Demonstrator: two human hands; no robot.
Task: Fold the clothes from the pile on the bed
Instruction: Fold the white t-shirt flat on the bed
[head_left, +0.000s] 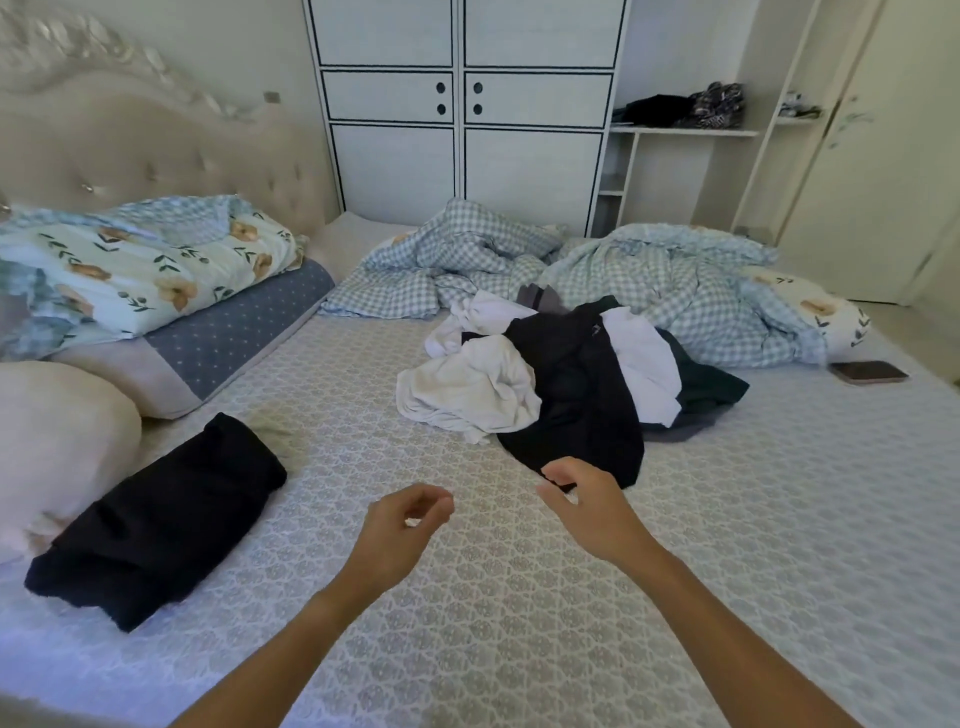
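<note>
A pile of clothes (561, 374) lies in the middle of the bed (519, 597): white garments, a black garment (576, 400) on top and dark ones to the right. A folded black garment (156, 519) rests at the left near the pillows. My right hand (587, 506) hovers at the near edge of the black garment, fingers curled and apart, holding nothing. My left hand (400, 525) is beside it over the bare mattress, fingers loosely curled and empty.
Pillows (67, 447) and a floral quilt (140, 265) sit at the left by the headboard. A crumpled checked duvet (649, 280) lies behind the pile. A phone (867, 372) rests at the right edge. A white wardrobe (462, 104) and shelves stand behind.
</note>
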